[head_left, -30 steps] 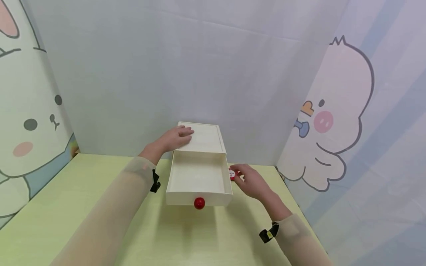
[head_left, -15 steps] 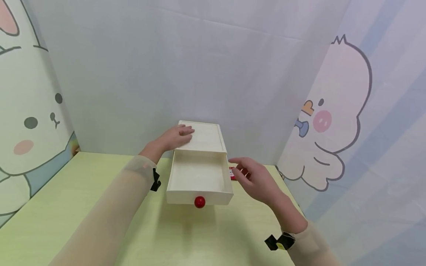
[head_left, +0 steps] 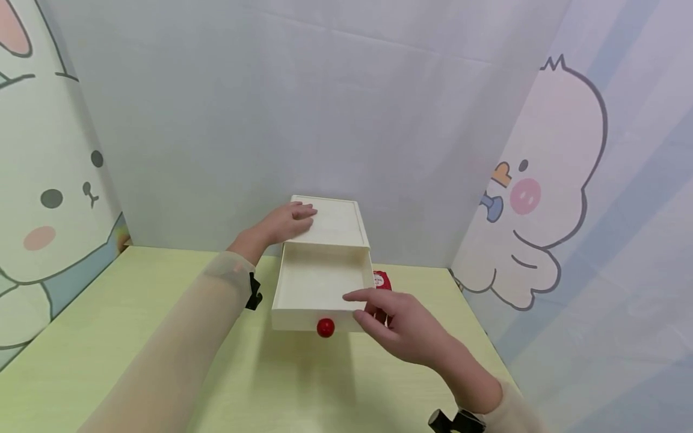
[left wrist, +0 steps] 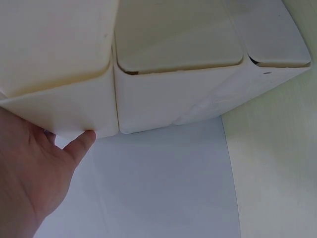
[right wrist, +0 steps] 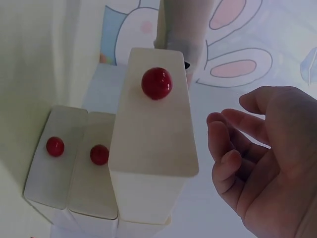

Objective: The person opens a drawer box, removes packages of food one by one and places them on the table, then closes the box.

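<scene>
A white drawer cabinet (head_left: 335,221) stands against the back wall, its top drawer (head_left: 325,282) pulled far out. No object shows inside that drawer. My left hand (head_left: 284,224) rests on the left part of the cabinet's top, fingers spread; the left wrist view shows the thumb of this hand (left wrist: 37,168) touching the side wall. My right hand (head_left: 403,322) hovers at the drawer's front right corner, partly covering it. In the right wrist view, this hand (right wrist: 267,158) has loosely curled fingers and holds nothing. The drawer's red knob (right wrist: 157,83) is beside it, apart from the fingers.
A small red packet (head_left: 382,280) with a white label lies on the pale yellow table (head_left: 178,337), right of the cabinet. Two lower drawers with red knobs (right wrist: 55,146) are shut. Curtains (head_left: 346,108) with cartoon animals close off the back and sides.
My right hand has left the red packet and moved toward the viewer and left, to the drawer's front right corner. The packet stays on the table. The left hand has kept its place.
</scene>
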Demonstrator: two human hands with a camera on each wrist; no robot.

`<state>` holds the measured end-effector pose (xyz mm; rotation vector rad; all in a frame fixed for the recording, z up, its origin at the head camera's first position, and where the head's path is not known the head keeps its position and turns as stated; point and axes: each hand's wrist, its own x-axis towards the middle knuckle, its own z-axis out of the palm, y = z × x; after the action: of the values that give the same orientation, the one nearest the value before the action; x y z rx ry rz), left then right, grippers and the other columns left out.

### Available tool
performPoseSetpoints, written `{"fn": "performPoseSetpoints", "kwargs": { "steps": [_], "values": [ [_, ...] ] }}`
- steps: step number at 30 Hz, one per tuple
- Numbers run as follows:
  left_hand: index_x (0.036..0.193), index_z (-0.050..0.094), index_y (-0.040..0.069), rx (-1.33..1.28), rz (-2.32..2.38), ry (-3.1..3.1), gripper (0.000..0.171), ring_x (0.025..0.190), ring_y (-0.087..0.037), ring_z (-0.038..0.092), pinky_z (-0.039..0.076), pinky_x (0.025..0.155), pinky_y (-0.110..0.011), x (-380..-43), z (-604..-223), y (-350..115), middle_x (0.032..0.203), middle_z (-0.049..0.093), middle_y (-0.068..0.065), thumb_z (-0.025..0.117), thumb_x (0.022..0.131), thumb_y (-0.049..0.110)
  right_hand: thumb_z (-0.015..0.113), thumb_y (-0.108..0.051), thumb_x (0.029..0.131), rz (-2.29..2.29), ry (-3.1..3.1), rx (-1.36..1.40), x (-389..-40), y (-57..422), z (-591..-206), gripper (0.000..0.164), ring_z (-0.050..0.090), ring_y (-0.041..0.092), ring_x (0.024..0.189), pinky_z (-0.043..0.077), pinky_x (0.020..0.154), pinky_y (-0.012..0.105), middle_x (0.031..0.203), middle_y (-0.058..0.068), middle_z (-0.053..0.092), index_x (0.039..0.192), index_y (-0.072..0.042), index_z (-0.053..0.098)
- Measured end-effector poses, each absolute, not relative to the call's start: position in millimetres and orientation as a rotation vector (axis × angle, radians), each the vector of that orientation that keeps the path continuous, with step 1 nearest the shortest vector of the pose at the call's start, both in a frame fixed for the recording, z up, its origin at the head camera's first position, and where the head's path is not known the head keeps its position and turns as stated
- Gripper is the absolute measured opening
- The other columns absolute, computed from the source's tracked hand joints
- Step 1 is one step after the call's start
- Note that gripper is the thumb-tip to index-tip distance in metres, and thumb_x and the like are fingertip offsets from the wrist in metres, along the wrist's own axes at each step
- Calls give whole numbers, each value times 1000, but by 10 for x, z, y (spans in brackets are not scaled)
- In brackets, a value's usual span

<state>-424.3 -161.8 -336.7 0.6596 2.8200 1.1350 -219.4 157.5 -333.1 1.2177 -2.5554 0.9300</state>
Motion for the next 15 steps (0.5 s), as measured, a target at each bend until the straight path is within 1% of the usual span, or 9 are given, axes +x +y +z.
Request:
{"fn": "performPoseSetpoints", "kwargs": {
  "steps": [2,5,9,10,12,15],
  "values": [
    [169,46,18,659,1131,2823,59,174,-32,10,14,139,-61,-4246,-3367,-1620,183,30,-3,42,115,41,69,-14,108,957,-2583,1256,-2171,1543,-3371,30,51,-5,65,53,60,20,76,-18,59,137,-18,75],
    [169,46,18,662,1132,2823,59,174,-32,9,14,139,-61,-4248,-3368,-1624,183,30,-2,42,115,41,66,-19,110,1004,-2647,1295,-2149,1498,-3446,31,52,-6,63,54,59,20,76,-17,62,140,-24,73],
    [169,46,18,663,1141,2819,58,174,-32,9,14,140,-60,-4256,-3373,-1626,182,31,-2,43,115,41,62,-27,113,1063,-2752,1314,-2140,1450,-3559,34,56,-6,60,58,60,21,81,-11,68,147,-31,68],
    [169,47,18,663,1142,2818,58,174,-32,9,14,140,-60,-4259,-3376,-1626,182,31,-2,43,115,41,62,-28,114,1081,-2771,1317,-2142,1438,-3586,35,57,-6,60,58,60,21,84,-8,71,148,-32,66],
    [168,47,18,663,1141,2822,59,174,-32,10,14,140,-60,-4266,-3380,-1627,182,31,-2,43,115,41,61,-28,114,1109,-2790,1325,-2149,1415,-3638,37,60,-6,61,60,62,22,95,-4,75,150,-31,64],
    [168,48,18,665,1138,2828,59,174,-31,10,15,139,-60,-4273,-3386,-1625,182,32,-2,43,115,42,62,-24,114,1150,-2784,1344,-2167,1384,-3700,38,62,-6,64,62,63,22,113,-3,76,152,-28,62]
  ]
}}
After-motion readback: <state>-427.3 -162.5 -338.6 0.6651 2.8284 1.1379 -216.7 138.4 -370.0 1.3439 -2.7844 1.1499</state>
